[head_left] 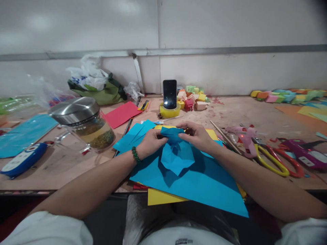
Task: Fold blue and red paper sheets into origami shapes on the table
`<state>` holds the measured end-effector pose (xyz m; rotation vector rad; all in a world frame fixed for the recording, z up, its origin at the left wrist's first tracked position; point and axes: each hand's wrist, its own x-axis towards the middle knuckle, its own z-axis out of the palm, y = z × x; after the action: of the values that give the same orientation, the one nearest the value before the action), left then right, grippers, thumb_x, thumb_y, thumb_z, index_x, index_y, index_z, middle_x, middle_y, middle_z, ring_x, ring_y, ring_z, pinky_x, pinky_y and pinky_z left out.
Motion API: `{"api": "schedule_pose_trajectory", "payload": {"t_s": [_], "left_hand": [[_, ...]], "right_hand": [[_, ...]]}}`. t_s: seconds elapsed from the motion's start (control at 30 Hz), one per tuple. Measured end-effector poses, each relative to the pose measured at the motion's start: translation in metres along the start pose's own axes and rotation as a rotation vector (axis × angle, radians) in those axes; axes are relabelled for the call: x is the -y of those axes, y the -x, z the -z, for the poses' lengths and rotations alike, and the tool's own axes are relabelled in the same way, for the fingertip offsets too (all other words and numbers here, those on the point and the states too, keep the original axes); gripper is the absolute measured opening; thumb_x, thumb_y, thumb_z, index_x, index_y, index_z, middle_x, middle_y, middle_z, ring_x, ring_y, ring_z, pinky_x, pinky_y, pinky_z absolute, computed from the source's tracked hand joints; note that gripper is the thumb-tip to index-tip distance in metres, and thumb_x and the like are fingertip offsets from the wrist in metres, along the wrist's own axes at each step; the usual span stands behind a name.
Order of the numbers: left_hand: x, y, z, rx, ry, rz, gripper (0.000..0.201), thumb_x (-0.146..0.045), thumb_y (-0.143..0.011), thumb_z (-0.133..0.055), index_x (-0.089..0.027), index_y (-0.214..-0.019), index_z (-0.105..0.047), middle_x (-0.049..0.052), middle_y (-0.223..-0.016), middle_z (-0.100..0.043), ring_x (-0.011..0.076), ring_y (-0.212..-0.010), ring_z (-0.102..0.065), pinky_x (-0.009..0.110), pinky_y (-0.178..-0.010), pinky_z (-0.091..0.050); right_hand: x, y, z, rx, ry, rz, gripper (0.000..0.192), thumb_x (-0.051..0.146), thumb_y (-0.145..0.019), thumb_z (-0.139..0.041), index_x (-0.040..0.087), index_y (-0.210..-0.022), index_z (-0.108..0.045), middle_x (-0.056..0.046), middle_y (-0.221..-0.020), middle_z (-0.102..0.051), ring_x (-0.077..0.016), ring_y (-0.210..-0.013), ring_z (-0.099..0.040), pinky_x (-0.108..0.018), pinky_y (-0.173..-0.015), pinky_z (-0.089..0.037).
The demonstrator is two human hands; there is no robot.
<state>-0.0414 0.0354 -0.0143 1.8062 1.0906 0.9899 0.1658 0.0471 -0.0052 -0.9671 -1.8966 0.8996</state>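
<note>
Both hands [151,143] [197,136] at opposite sides of the folded blue paper [178,159]

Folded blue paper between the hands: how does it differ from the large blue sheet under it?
The folded blue paper is creased and shaped; the large blue sheet looks mostly flat. The folded blue paper is smaller than the large blue sheet. The left hand and right hand hold the folded blue paper; the large blue sheet lies beneath. Both are bright blue.
</note>
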Motion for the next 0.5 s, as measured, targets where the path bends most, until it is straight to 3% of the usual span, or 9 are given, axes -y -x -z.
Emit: {"api": "schedule_pose_trajectory", "payload": {"t_s": [0.1,0.23,0.3,0.5], "left_hand": [[0.0000,-0.0009,0.0003,-0.018,0.040,-0.015,0.014,-0.025,-0.070,-0.065,-0.016,-0.074,-0.074,0.004,-0.079,-0.074,0.0207,-0.082,-0.067,0.033,-0.082,-0.053],[0.0001,-0.0015,0.0032,-0.089,0.072,0.033,0.012,-0.026,-0.069,-0.064,-0.015,-0.068,-0.069,0.001,-0.064,-0.067,0.0158,-0.061,-0.060,0.029,-0.064,-0.051],[0.0005,-0.0021,0.0052,-0.136,0.093,0.065,0.013,-0.026,-0.070,-0.062,-0.014,-0.066,-0.067,0.000,-0.060,-0.064,0.0139,-0.055,-0.056,0.028,-0.057,-0.048],[0.0018,-0.0028,0.0062,-0.168,0.084,0.078,0.015,-0.026,-0.070,-0.062,-0.014,-0.061,-0.063,-0.001,-0.055,-0.058,0.0115,-0.052,-0.051,0.025,-0.052,-0.043]], "right_hand": [[0.0004,-0.0008,-0.0003,0.007,-0.055,-0.017,0.023,0.034,-0.075,-0.063,0.018,-0.091,-0.070,-0.002,-0.078,-0.068,-0.0137,-0.064,-0.055,-0.028,-0.060,-0.045],[0.0020,-0.0016,-0.0003,-0.005,-0.133,-0.022,0.025,0.033,-0.069,-0.071,0.019,-0.089,-0.065,-0.003,-0.084,-0.068,-0.0163,-0.074,-0.060,-0.029,-0.065,-0.048],[0.0029,-0.0013,0.0004,-0.020,-0.176,-0.052,0.023,0.032,-0.066,-0.075,0.019,-0.080,-0.062,-0.001,-0.076,-0.065,-0.0149,-0.069,-0.059,-0.028,-0.061,-0.048],[0.0045,0.0009,-0.0002,-0.086,-0.193,-0.037,0.025,0.041,-0.067,-0.078,0.019,-0.074,-0.067,-0.001,-0.070,-0.067,-0.0150,-0.065,-0.059,-0.031,-0.062,-0.051]]}}
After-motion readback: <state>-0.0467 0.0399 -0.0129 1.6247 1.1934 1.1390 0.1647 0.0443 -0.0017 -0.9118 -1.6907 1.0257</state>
